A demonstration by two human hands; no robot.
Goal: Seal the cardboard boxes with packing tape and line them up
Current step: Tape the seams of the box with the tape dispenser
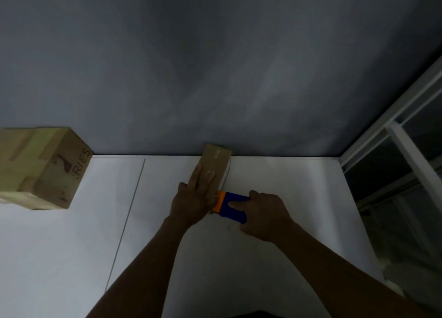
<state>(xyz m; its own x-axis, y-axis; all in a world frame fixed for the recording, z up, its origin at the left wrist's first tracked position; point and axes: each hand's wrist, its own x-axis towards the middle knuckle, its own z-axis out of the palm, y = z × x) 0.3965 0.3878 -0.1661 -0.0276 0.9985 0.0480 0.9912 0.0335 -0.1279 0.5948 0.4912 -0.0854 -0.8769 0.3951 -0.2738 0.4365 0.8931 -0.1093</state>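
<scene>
A small brown cardboard box [216, 161] lies on the white table [287, 186], its far end against the grey wall. My left hand [195, 198] rests flat on the box's near half, fingers spread, pressing it down. My right hand [264, 216] grips a blue and orange tape dispenser [230, 206] whose orange end touches the box's near edge. A larger taped cardboard box [40, 167] with dark printed letters stands at the far left of the table.
A grey wall [215, 66] rises directly behind the table. A white window frame [406, 145] with dark glass borders the table's right edge. A thin seam line [129, 212] runs across the tabletop between the two boxes.
</scene>
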